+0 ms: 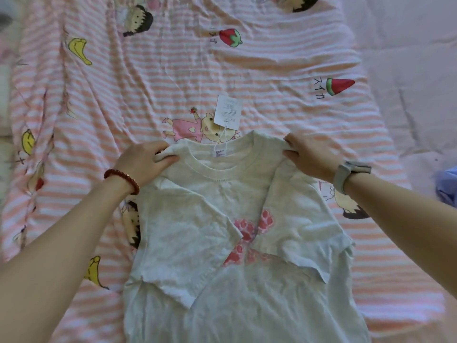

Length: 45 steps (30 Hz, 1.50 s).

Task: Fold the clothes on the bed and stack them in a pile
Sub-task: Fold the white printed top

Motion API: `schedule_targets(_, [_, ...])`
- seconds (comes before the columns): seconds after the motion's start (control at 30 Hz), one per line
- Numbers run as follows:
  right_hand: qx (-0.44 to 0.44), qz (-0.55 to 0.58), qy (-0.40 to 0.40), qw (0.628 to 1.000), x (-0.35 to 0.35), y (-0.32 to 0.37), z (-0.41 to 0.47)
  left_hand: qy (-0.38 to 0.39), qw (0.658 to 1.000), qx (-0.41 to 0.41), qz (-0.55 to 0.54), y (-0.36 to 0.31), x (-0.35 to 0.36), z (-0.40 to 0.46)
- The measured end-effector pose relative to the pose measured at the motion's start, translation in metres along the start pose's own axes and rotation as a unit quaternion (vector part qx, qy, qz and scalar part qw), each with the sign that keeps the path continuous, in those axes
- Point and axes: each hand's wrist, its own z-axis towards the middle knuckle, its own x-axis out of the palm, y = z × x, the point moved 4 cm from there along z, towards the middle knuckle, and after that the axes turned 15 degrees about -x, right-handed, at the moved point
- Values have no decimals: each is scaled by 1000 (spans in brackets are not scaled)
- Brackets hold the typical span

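Note:
A white T-shirt [222,280] with a pink paw print lies face up on the bed, collar away from me. Both short sleeves are folded inward over the chest. A white paper tag [226,112] on a string lies above the collar. My left hand [143,162], with a red bead bracelet on the wrist, pinches the left shoulder of the shirt. At the right shoulder, my right hand [309,157] pinches the fabric; a grey watch sits on that wrist.
The bed sheet [247,70] has pink and white stripes with cartoon figures and fruit prints. A plain pale quilt [420,70] lies along the right side. A bit of blue cloth [447,186] shows at the right edge.

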Motion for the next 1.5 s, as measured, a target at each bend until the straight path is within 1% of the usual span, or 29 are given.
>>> schedule_targets(0.1, [-59, -56, -48, 996, -3, 9, -33, -73, 995, 67, 17, -4, -6, -37])
schedule_targets(0.2, [-114, -99, -97, 984, -10, 28, -76, -112, 988, 108, 14, -3, -8, -81])
schedule_targets(0.33, [-147, -112, -119, 976, -4, 55, -138, -133, 974, 181, 23, -3, 2, -154])
schedule_targets(0.47, [-193, -111, -108, 969, 21, 75, -207, -110, 968, 222, 31, 8, 32, -237])
schedule_targets(0.57, [-220, -118, -51, 967, 48, 86, -260, -74, 970, 228, 29, 23, 58, -295])
schedule_targets(0.7, [-200, -133, 30, 970, 84, 93, -318, -10, 980, 197, -2, 46, 89, -350])
schedule_targets(0.77, [-187, -135, 82, 970, 100, 93, -340, 27, 984, 173, 25, 58, 106, -372])
schedule_targets(0.8, [-177, -137, 123, 967, 109, 92, -349, 66, 986, 140, 59, 65, 116, -380])
schedule_targets(0.83, [-156, -135, 181, 962, 119, 91, -357, 121, 982, 92, 114, 73, 127, -385])
schedule_targets(0.87, [-128, -128, 240, 954, 129, 89, -366, 185, 965, 41, 181, 82, 137, -390])
schedule_targets(0.9, [-97, -122, 279, 948, 138, 85, -373, 249, 941, -7, 229, 92, 145, -394])
schedule_targets(0.93, [-73, -119, 300, 943, 143, 83, -377, 282, 927, -38, 246, 96, 149, -396])
schedule_targets(0.97, [-55, -114, 309, 943, 147, 82, -377, 288, 926, -49, 238, 95, 150, -394])
schedule_targets(1.0, [-45, -107, 305, 945, 149, 83, -374, 274, 937, -48, 213, 89, 149, -390])
schedule_targets(1.07, [-50, -92, 264, 959, 145, 91, -359, 184, 969, -5, 162, 68, 137, -371])
schedule_targets(1.13, [-81, -80, 182, 977, 134, 102, -336, 72, 984, 61, 150, 48, 127, -353])
schedule_targets(1.17, [-100, -89, 134, 982, 129, 106, -325, 49, 983, 77, 157, 37, 124, -343])
schedule_targets(1.2, [-108, -102, 105, 983, 125, 109, -314, 48, 980, 84, 172, 29, 124, -332])
schedule_targets(1.23, [-109, -109, 97, 983, 122, 110, -302, 51, 978, 81, 188, 23, 125, -319])
schedule_targets(1.33, [-110, -129, 96, 981, 121, 102, -268, 38, 971, 43, 231, 15, 131, -283])
schedule_targets(1.4, [-108, -145, 109, 977, 125, 94, -250, 29, 966, 72, 247, 3, 138, -264])
schedule_targets(1.5, [-100, -156, 148, 971, 139, 81, -232, 30, 940, 129, 314, -8, 161, -247])
